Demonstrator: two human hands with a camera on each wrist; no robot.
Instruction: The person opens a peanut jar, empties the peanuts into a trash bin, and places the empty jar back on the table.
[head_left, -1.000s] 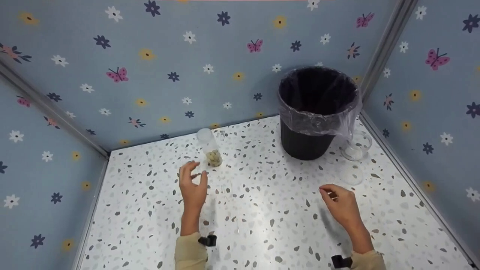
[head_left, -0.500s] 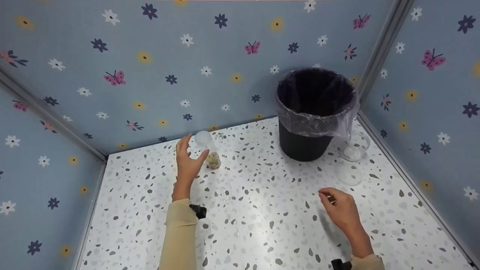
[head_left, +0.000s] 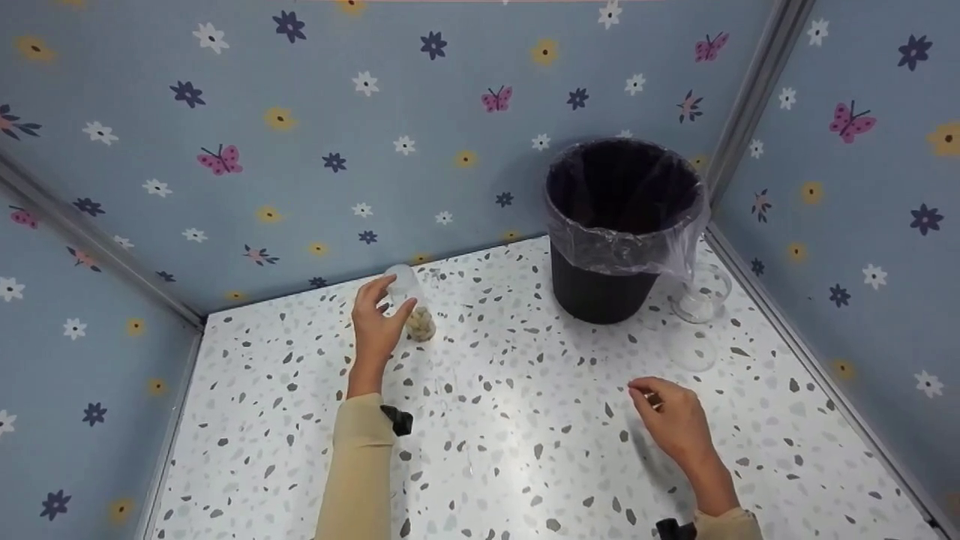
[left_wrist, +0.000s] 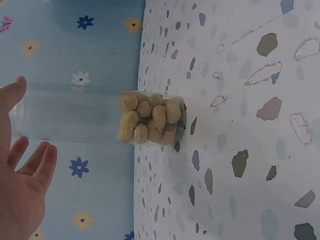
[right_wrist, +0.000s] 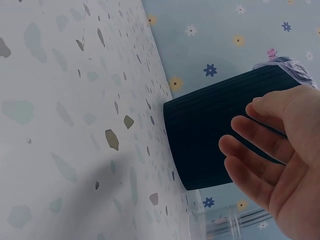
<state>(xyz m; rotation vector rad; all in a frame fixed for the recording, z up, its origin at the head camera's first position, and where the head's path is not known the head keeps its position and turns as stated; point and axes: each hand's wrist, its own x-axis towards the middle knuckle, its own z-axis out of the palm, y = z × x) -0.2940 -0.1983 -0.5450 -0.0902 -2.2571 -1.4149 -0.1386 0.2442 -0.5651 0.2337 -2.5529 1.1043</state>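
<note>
A clear jar [head_left: 405,288] stands near the back wall, with peanuts in their shells [head_left: 421,324] at its bottom; in the left wrist view the peanuts [left_wrist: 150,118] fill its lower part. My left hand [head_left: 377,326] is at the jar's upper left side, thumb and fingers spread around it; whether they touch the glass I cannot tell. Above the table at the right hovers my right hand [head_left: 675,416], its fingers loosely curled and holding nothing; the right wrist view shows the same hand [right_wrist: 280,155] in front of the bin.
A black bin [head_left: 604,292] with a clear liner stands at the back right. Beside it are a clear glass container [head_left: 701,304] and a clear round lid [head_left: 694,351]. Patterned walls [head_left: 337,97] border the speckled table [head_left: 525,420].
My left hand has moved forward, from in front of the jar up to its upper part. The right hand has barely moved, and the head view has shifted slightly.
</note>
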